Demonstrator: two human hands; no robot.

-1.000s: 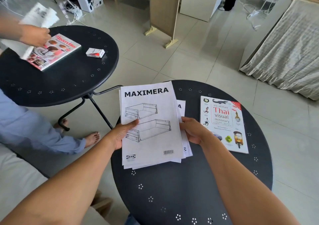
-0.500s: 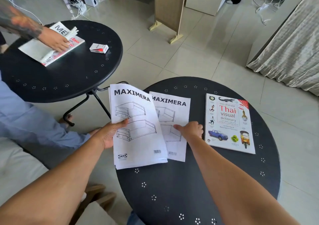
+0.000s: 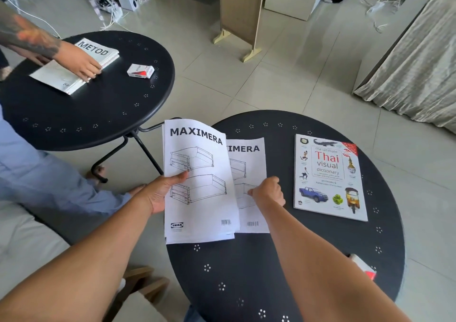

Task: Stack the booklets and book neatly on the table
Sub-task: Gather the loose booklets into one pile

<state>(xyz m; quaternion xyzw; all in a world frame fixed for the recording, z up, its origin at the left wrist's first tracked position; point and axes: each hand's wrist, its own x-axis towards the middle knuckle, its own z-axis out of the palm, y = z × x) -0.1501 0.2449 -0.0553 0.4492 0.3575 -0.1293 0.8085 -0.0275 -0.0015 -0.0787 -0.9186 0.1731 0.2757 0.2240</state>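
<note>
Progress judged early: nothing stacked yet on the near counter.

Left side: left hand closed on the upper MAXIMERA booklet, thumb pressed on its cover, fingers hidden beneath. Booklet held tilted, its left part jutting past the counter rim, its right edge overlapping the second booklet. More than one layer of edge visible at its lower margin; count of sheets or booklets in that grip not resolvable.

Centre: second MAXIMERA booklet lay flat on the counter, title partly covered by the first. Right hand rested on it, fingers curled, fingertips against the page; pinching or merely pressing not determinable from this angle.

Right: Thai visual dictionary lay flat, cover up, apart from both booklets, untouched.

Remaining, as estimated: square the two booklets into one pile, then join pile and book with edges aligned.

Obscured or unclear:
- Small red-and-white object at the right rim, mostly behind the right forearm; identity not readable.
- Undersides of both hands not seen.
- Fine print on the book cover too small to read.
- Near edge of the counter cut off by the frame bottom.
</note>
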